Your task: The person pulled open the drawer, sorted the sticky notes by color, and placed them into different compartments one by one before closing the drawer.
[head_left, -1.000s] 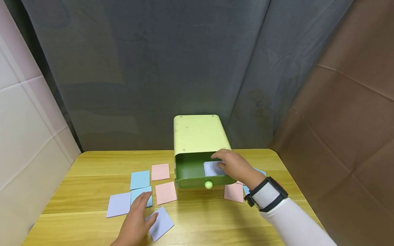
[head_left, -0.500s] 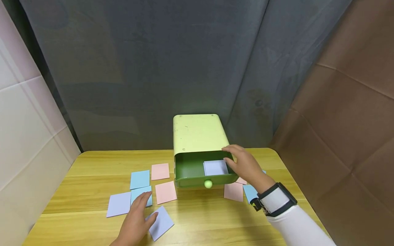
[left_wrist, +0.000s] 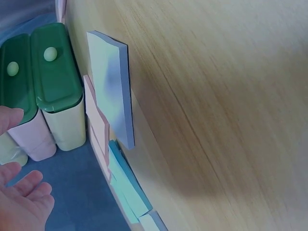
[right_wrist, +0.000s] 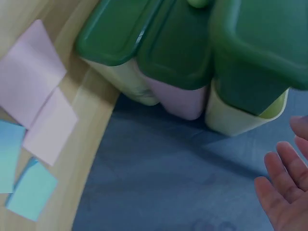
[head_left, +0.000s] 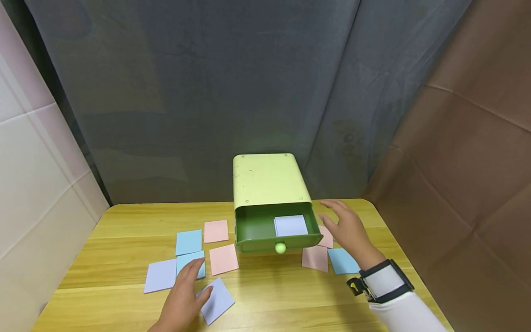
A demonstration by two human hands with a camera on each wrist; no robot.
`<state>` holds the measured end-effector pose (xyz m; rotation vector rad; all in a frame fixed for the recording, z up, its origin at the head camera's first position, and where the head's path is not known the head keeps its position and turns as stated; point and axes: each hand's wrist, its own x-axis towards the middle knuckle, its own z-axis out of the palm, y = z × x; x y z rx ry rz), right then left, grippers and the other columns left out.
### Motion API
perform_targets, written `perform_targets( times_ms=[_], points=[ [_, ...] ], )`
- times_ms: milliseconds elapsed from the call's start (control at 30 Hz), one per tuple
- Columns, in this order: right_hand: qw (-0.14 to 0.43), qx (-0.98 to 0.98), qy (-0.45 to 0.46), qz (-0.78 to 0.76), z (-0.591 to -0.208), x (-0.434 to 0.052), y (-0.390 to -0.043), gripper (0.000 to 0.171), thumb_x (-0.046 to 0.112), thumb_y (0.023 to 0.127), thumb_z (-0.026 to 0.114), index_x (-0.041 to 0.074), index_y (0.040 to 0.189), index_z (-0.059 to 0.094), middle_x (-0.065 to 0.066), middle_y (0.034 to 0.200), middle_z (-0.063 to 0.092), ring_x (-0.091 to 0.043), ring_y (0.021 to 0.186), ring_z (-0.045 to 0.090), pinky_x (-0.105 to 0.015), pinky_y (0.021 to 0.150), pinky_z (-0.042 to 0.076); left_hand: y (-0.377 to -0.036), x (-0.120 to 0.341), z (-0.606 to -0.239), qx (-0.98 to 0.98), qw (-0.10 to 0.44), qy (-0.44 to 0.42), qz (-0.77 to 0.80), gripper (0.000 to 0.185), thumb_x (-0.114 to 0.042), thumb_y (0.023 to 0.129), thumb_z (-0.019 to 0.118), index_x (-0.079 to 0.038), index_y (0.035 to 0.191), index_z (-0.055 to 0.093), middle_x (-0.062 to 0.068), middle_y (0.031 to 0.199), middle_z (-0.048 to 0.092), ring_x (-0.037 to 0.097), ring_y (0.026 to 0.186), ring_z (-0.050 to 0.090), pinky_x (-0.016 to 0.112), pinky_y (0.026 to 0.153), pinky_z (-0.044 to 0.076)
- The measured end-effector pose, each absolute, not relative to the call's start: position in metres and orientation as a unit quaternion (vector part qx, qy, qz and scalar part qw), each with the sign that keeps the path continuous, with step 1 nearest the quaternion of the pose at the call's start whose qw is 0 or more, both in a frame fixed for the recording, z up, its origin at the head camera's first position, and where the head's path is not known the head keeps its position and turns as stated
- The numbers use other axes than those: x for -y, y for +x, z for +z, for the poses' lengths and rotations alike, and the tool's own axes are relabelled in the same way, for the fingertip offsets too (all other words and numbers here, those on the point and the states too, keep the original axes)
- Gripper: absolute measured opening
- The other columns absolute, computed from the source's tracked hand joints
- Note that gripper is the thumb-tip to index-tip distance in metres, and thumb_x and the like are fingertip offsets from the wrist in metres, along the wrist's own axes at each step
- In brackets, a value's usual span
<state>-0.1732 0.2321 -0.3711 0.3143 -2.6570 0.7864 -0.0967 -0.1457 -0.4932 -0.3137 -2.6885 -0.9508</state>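
Observation:
My left hand (head_left: 182,295) hovers low at the front left with fingers spread, holding nothing. Beside its thumb lies a lavender sticky note pad (head_left: 218,302); its fingertips overlap a blue pad (head_left: 191,263) in the head view. My right hand (head_left: 348,230), fingers loosely extended and holding nothing, is just right of the pulled-out green drawer (head_left: 255,228). Inside that drawer, toward its right side, sits a lavender pad (head_left: 291,226). Under and near the right hand are pink pads (head_left: 315,259) and a blue pad (head_left: 343,261), one pink pad partly hidden by the drawer.
The pale yellow drawer cabinet (head_left: 269,180) stands at the table's back edge, its lower drawers (right_wrist: 178,43) closed. More pads lie on the left: lavender (head_left: 160,275), blue (head_left: 188,242) and pink (head_left: 224,259). A dark curtain (head_left: 207,92) hangs behind the table.
My right hand has moved out of the drawer to the right, uncovering the lavender pad inside and the blue pad on the table. The left hand has stayed in place.

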Motion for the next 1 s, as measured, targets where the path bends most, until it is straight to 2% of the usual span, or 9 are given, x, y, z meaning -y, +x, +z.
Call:
perform_targets(
  times_ms=[300,700,1000],
  points=[
    [0.153,0.944,0.071,0.284,-0.392,-0.248,-0.164,0.038,0.005,0.090,0.066,-0.003,0.127,0.058,-0.023,0.126,0.056,-0.041,0.117,0.052,-0.057,0.095,0.045,-0.095,0.148,-0.491,0.934,0.113,-0.092,-0.327,0.066,-0.010,0.076,0.080,0.000,0.134,0.050,0.018,0.128,0.055,0.037,0.120,0.051,0.053,0.095,0.047],
    [0.140,0.946,0.068,0.284,-0.420,-0.256,-0.154,0.036,0.003,0.088,0.066,-0.006,0.123,0.060,-0.025,0.121,0.058,-0.042,0.111,0.056,-0.058,0.089,0.048,-0.097,0.153,-0.493,0.937,0.092,-0.073,-0.329,0.064,-0.009,0.076,0.080,0.001,0.133,0.053,0.019,0.124,0.058,0.039,0.118,0.053,0.053,0.096,0.046],
    [0.113,0.953,0.062,0.275,-0.437,-0.250,-0.148,0.037,0.003,0.087,0.067,-0.004,0.122,0.060,-0.026,0.124,0.057,-0.043,0.110,0.057,-0.057,0.088,0.049,-0.097,0.155,-0.499,0.948,0.030,-0.073,-0.309,0.065,-0.014,0.073,0.083,0.002,0.129,0.055,0.018,0.122,0.059,0.038,0.116,0.054,0.051,0.096,0.046]
  ],
)
